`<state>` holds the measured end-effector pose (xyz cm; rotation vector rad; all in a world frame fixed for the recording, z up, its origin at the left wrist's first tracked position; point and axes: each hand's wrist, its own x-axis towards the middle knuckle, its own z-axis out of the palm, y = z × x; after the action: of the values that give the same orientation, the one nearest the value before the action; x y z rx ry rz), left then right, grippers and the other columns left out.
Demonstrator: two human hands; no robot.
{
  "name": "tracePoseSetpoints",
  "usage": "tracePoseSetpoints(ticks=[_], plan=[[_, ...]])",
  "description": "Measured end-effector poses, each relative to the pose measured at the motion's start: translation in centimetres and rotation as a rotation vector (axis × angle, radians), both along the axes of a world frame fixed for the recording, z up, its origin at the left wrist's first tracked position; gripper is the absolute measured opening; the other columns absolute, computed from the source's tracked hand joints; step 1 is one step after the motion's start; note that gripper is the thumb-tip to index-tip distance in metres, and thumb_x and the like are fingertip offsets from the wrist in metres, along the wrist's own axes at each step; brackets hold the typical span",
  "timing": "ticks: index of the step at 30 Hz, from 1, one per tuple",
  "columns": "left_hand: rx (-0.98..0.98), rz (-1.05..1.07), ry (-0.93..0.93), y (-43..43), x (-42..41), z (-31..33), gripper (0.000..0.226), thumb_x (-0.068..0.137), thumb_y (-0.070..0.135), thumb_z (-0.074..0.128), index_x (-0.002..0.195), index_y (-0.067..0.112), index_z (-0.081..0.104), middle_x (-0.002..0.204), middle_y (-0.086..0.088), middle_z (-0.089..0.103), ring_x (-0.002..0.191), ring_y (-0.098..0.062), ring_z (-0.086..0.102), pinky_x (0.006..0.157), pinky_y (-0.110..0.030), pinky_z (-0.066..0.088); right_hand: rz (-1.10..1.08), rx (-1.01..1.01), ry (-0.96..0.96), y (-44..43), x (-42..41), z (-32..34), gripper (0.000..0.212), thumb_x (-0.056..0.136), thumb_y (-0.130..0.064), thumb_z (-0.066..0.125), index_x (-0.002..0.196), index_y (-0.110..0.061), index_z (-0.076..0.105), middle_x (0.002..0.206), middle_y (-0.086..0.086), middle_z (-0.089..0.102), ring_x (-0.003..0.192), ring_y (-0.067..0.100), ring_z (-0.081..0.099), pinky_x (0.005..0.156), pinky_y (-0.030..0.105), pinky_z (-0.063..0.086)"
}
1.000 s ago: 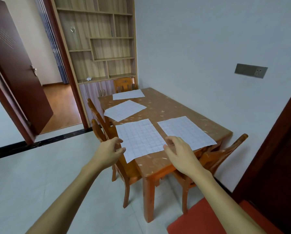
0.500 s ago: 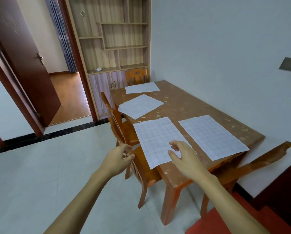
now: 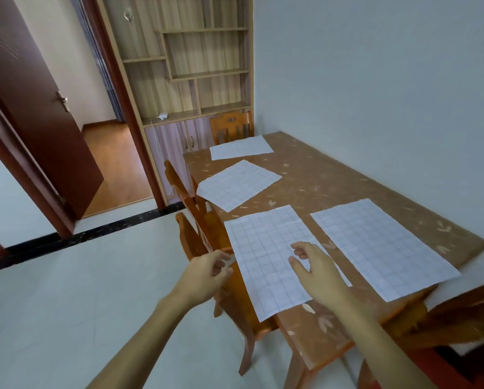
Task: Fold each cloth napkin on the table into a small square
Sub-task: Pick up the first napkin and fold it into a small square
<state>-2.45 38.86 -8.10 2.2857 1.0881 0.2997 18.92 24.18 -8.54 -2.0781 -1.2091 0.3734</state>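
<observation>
White grid-checked cloth napkins, four of them, lie flat and unfolded on the brown leaf-patterned wooden table [image 3: 319, 181]. From my feed: nearest napkin [image 3: 266, 256] sits at the table's near-left corner, its left and near edges overhanging the table edge. Second napkin [image 3: 381, 242] lies just beside it to the right, apart, near corner past the table's end. Third napkin [image 3: 236, 184] is further back along the left edge, rotated, one corner hanging off. Fourth napkin [image 3: 240, 147] is at the far end, in front of the far orange wooden chair [image 3: 231, 126].

Left hand [image 3: 204, 276] hovers off the table's left side, above the near orange wooden chair [image 3: 207, 240], fingers curled loosely inward, thumb close to fingertips, gripping nothing. It is just beside the nearest napkin's left edge; contact I can't confirm.

Right hand [image 3: 318, 272] is over the nearest napkin's right half, palm down, fingers bent and spread, grasping nothing. Whether the fingertips touch the cloth I can't tell.
</observation>
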Motion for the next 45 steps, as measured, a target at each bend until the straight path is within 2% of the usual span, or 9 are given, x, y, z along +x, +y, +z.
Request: tracePoseSetpoints(ticks=[10,16,18,21,25,32,36,40,45], plan=[[-0.006,-0.045,0.081,9.6,8.3,-0.6,0.033,0.099,0.037,0.055,0.13,0.026,0.058,0.118,0.009,0.067,0.094,-0.007,0.066,0.075,-0.012,0.053,0.033,-0.039,0.045,9.2,8.3,-1.1,0.036,0.1,-0.033,0.052,0.135,-0.023,0.051,0.134,-0.006,0.057,0.122,0.008,0.054,0.098,0.021,0.042],[-0.094,-0.069,0.1,14.9,11.3,-3.2,0.034,0.098,0.039,0.056,0.13,0.027,0.058,0.12,0.007,0.067,0.097,-0.008,0.068,0.087,-0.027,0.059,0.041,-0.114,0.027,14.0,11.0,-2.8,0.035,0.1,-0.03,0.054,0.133,-0.022,0.053,0.13,-0.008,0.058,0.12,0.007,0.056,0.092,0.013,0.036],[-0.111,-0.082,0.098,16.9,12.4,-4.5,0.034,0.099,0.039,0.056,0.13,0.026,0.059,0.119,0.006,0.067,0.097,-0.009,0.067,0.088,-0.03,0.059,0.051,-0.125,0.016,15.9,12.0,-3.7,0.033,0.099,-0.028,0.055,0.131,-0.021,0.055,0.129,-0.006,0.06,0.117,0.008,0.057,0.093,0.014,0.039],[-0.138,-0.096,0.098,19.9,13.8,-6.5,0.034,0.099,0.04,0.055,0.13,0.026,0.06,0.119,0.005,0.068,0.099,-0.008,0.065,0.088,-0.028,0.057,0.041,-0.168,0.012,18.3,13.3,-5.7,0.031,0.098,-0.027,0.057,0.128,-0.02,0.057,0.124,-0.007,0.06,0.115,0.008,0.058,0.1,0.02,0.046],[-0.205,-0.067,0.081,23.5,15.0,-8.7,0.031,0.1,0.036,0.054,0.129,0.026,0.059,0.121,0.005,0.066,0.102,-0.009,0.063,0.085,-0.022,0.054,0.089,-0.338,-0.049,20.9,15.0,-7.7,0.034,0.1,-0.031,0.052,0.133,-0.022,0.054,0.128,-0.006,0.059,0.117,0.008,0.058,0.095,0.011,0.038],[-0.281,-0.051,0.111,27.0,16.1,-12.3,0.03,0.1,0.037,0.055,0.126,0.023,0.061,0.119,0.003,0.066,0.103,-0.012,0.061,0.088,-0.028,0.055,0.124,-0.487,-0.091,24.5,17.1,-10.2,0.031,0.101,-0.025,0.05,0.131,-0.019,0.055,0.127,-0.001,0.059,0.115,0.011,0.058,0.097,0.019,0.042],[-0.326,-0.035,0.125,27.5,17.1,-15.0,0.029,0.1,0.038,0.054,0.122,0.022,0.064,0.117,0.002,0.068,0.098,-0.012,0.062,0.081,-0.024,0.052,0.145,-0.56,-0.075,25.9,18.3,-12.3,0.03,0.101,-0.024,0.049,0.13,-0.019,0.056,0.129,0.0,0.059,0.117,0.014,0.058,0.101,0.023,0.045],[-0.353,-0.009,0.154,27.3,18.7,-16.9,0.029,0.1,0.038,0.053,0.116,0.019,0.066,0.114,-0.002,0.069,0.102,-0.018,0.065,0.089,-0.037,0.056,0.189,-0.609,-0.077,26.8,20.0,-14.4,0.03,0.101,-0.023,0.049,0.13,-0.021,0.055,0.129,0.0,0.058,0.117,0.015,0.058,0.1,0.025,0.047],[-0.343,0.079,0.185,27.5,21.8,-18.9,0.026,0.099,0.032,0.053,0.111,0.015,0.068,0.111,-0.005,0.07,0.101,-0.022,0.065,0.089,-0.041,0.056,0.285,-0.621,-0.14,28.3,24.0,-16.9,0.03,0.102,-0.021,0.048,0.131,-0.021,0.056,0.133,0.0,0.058,0.121,0.016,0.058,0.104,0.024,0.044]])
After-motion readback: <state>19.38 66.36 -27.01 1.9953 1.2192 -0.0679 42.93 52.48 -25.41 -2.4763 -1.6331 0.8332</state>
